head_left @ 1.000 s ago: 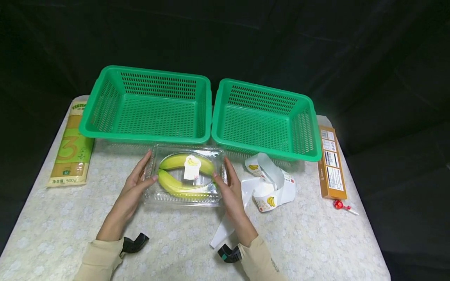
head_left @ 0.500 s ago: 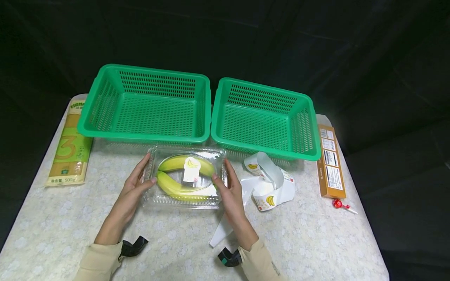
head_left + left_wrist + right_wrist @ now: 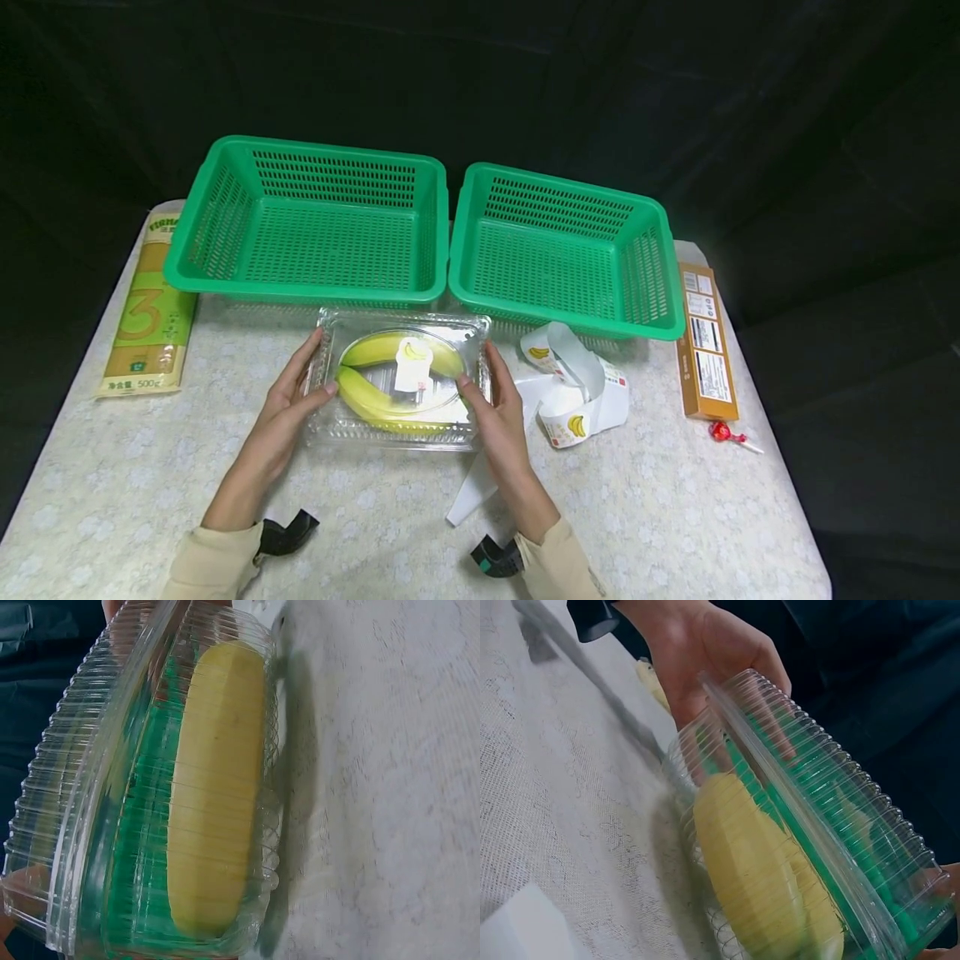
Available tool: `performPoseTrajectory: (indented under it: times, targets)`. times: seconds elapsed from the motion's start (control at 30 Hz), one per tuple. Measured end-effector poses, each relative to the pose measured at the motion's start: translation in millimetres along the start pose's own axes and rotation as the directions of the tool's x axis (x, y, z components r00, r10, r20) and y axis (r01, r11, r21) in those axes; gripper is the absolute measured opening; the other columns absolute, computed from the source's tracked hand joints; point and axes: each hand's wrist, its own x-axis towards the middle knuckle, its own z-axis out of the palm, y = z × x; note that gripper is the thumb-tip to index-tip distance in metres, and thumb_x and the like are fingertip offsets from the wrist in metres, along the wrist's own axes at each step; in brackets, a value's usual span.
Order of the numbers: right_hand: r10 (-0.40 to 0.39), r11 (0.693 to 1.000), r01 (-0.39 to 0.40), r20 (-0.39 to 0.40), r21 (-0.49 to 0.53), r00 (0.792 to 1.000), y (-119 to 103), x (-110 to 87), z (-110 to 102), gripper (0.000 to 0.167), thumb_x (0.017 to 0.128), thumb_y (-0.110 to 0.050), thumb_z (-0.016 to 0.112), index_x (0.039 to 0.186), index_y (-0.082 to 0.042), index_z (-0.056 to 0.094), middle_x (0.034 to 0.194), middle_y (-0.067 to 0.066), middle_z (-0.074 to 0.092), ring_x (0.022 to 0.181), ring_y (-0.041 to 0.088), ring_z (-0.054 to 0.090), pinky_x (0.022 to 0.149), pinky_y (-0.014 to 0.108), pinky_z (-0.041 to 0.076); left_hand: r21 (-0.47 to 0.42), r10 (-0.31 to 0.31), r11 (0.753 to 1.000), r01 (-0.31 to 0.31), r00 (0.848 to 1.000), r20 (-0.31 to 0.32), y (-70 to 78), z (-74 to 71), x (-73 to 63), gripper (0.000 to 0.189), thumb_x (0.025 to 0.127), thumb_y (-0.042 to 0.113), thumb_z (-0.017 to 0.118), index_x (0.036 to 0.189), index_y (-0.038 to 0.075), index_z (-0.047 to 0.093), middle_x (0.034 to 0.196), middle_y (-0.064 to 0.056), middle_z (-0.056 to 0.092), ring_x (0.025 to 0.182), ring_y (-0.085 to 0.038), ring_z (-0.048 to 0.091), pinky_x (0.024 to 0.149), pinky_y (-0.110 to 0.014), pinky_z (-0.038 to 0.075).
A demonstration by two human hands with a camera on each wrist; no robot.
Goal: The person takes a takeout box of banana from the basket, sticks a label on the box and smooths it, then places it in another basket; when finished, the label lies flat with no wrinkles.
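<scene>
A clear plastic clamshell container point(image 3: 405, 425), lid closed, holds two bananas point(image 3: 367, 398) and has a white label point(image 3: 413, 371) with a banana picture on its lid. My left hand point(image 3: 276, 421) grips its left side, thumb on the lid's edge and fingers along the side. On the opposite side my right hand point(image 3: 501, 421) grips it the same way. Through the ribbed wall in the left wrist view a banana point(image 3: 217, 787) shows close over the tabletop. The container's near edge is tipped down toward the table in the right wrist view, with bananas point(image 3: 746, 862) lying along its bottom.
Two green baskets point(image 3: 307, 296) stand side by side behind the container. A curled strip of banana labels point(image 3: 592, 425) lies right of my right hand. A yellow-green noodle pack point(image 3: 142, 325) is at far left; an orange box point(image 3: 707, 358) and red lollipop point(image 3: 722, 432) are at far right.
The container has shifted slightly to the right and its tilt has changed a little, both hands moving with it. The grip is the same, and the things around it stay put.
</scene>
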Motion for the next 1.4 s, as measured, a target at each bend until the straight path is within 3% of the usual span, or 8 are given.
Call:
performPoseTrajectory:
  times: [0.43,0.77,1.03,1.4]
  targets:
    - [-0.016,1.000,0.016,-0.018,-0.009,1.000,-13,-10.6,-6,0.073,0.098,-0.026,0.065,0.160,-0.025,0.027,0.170,0.000,0.019,0.159,0.023,0.010,0.128,0.051,0.014,0.056,0.049,0.997,-0.051,0.998,0.042,11.3,4.2,-0.9,0.075,0.101,0.010,0.055,0.163,0.028,0.017,0.172,-0.003,0.001,0.159,-0.027,-0.011,0.126,-0.057,-0.008]
    - [-0.014,1.000,0.014,-0.012,-0.011,1.000,-20,-9.5,-19,0.068,0.099,-0.027,0.063,0.158,-0.027,0.031,0.169,-0.002,0.021,0.159,0.023,0.009,0.128,0.052,0.015,0.057,0.039,0.997,-0.042,0.997,0.065,14.9,11.7,-3.9,0.075,0.101,0.011,0.055,0.163,0.028,0.015,0.172,-0.005,0.001,0.159,-0.030,-0.009,0.127,-0.058,-0.005]
    - [-0.031,0.999,0.031,-0.024,0.011,0.999,-29,-11.8,-22,0.068,0.099,-0.025,0.063,0.159,-0.024,0.030,0.168,-0.005,0.023,0.159,0.019,0.009,0.130,0.048,0.011,0.054,0.064,0.996,-0.068,0.996,0.068,22.5,16.6,-6.1,0.075,0.100,0.011,0.056,0.162,0.028,0.018,0.172,-0.002,0.004,0.159,-0.026,-0.008,0.128,-0.054,-0.006]
    - [-0.043,0.998,0.045,-0.056,0.035,0.998,-38,-8.6,-30,0.064,0.100,-0.021,0.062,0.157,-0.024,0.034,0.167,-0.004,0.025,0.158,0.018,0.013,0.130,0.046,0.011,0.074,0.089,0.993,-0.097,0.991,0.099,36.3,23.1,-5.5,0.073,0.102,0.011,0.054,0.162,0.030,0.018,0.172,0.000,0.005,0.159,-0.030,-0.007,0.126,-0.059,-0.005]
